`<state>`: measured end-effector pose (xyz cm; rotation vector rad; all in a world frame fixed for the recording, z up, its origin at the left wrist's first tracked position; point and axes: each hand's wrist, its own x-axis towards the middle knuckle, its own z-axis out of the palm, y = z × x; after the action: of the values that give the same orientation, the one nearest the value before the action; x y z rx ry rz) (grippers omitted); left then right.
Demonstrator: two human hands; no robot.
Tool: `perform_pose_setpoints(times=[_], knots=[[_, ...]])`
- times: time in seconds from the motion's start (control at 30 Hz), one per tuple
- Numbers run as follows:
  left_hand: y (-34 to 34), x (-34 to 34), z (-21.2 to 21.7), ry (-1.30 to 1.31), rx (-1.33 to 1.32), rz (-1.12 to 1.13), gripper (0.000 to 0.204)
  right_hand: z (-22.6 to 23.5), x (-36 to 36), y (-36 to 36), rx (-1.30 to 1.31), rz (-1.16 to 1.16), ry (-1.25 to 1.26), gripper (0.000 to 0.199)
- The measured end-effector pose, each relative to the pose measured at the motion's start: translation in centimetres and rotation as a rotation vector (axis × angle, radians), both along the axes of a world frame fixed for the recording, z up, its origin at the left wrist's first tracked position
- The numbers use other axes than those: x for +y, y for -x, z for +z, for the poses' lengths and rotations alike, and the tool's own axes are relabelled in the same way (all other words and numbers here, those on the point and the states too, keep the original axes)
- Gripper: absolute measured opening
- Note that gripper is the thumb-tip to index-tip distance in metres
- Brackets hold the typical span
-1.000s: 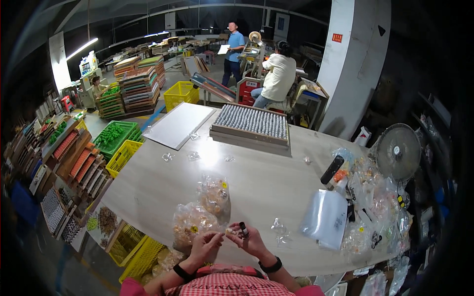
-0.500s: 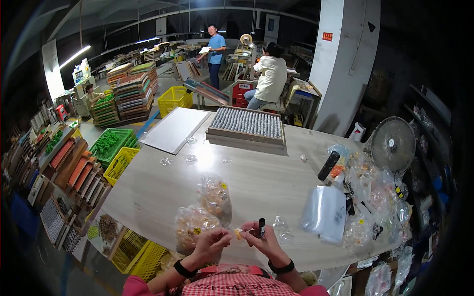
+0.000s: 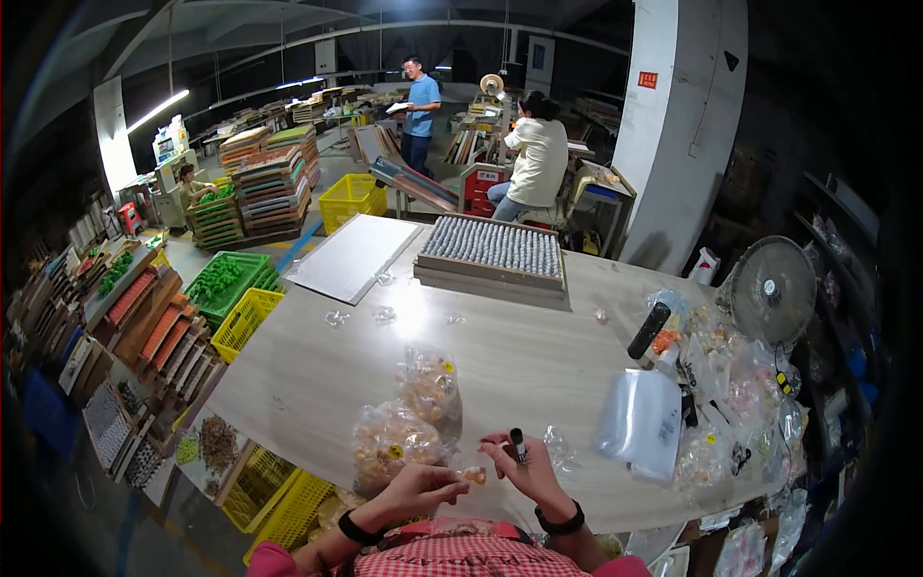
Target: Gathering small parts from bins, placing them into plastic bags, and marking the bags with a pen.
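My left hand pinches a small orange piece at the near edge of the pale table. My right hand is closed around a black marker that stands upright between its fingers, just to the right of the piece. The two hands nearly touch. Two clear bags of small orange pieces lie just beyond my left hand, a larger one and a smaller one.
A stack of clear plastic bags lies to the right, among many filled bags and a fan. A wooden tray of small parts and a white board sit at the far edge. Yellow crates stand left. Two people work behind.
My hands have come a little nearer to me and the marker now stands upright in my right hand. My left hand has brought the orange piece next to it.
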<state>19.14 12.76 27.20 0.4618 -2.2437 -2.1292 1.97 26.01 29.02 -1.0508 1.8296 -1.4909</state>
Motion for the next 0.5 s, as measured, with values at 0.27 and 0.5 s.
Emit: perform_pose_setpoints(times=[0.27,0.5], knots=[[-2.4,-5.4,1.2,0.192,-0.040,-0.121,0.027,-0.5,0.5,0.8,-0.123,-0.042,0.129,0.020],[-2.1,-4.4,1.7,0.645,-0.158,-0.247,0.030,-1.5,1.3,0.5,-0.136,-0.001,0.072,0.021]])
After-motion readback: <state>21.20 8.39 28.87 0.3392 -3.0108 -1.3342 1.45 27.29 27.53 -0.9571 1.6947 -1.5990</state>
